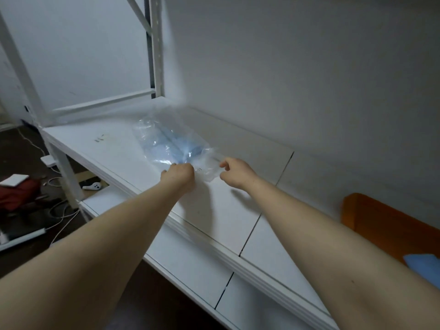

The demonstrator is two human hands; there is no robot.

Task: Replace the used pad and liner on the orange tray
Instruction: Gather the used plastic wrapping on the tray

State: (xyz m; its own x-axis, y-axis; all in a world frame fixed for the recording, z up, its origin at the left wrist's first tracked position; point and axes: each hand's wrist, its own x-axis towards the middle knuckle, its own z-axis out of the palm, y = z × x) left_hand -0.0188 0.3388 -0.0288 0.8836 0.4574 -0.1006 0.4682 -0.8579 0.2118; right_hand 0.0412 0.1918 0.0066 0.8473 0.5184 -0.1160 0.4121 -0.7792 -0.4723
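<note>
Both hands reach far over the white worktop [214,210]: the left hand [177,175] grips the near edge of the clear plastic bag [171,144] with curled fingers, while the right hand [235,171] sits at the bag's right corner with its fingers loosely bent. Whether it pinches the film I cannot tell. At the right edge, well apart from the bag, the orange tray [385,222] is cut off by the frame and partly hidden behind the right forearm. Only a corner of the blue pad [421,260] on it shows. Folded blue sheets inside the bag are blurred by crinkled film. Faint dark marks [100,138] on the worktop are unreadable. Cables [64,215] and a white controller [92,186] lie on the floor to the left.
</note>
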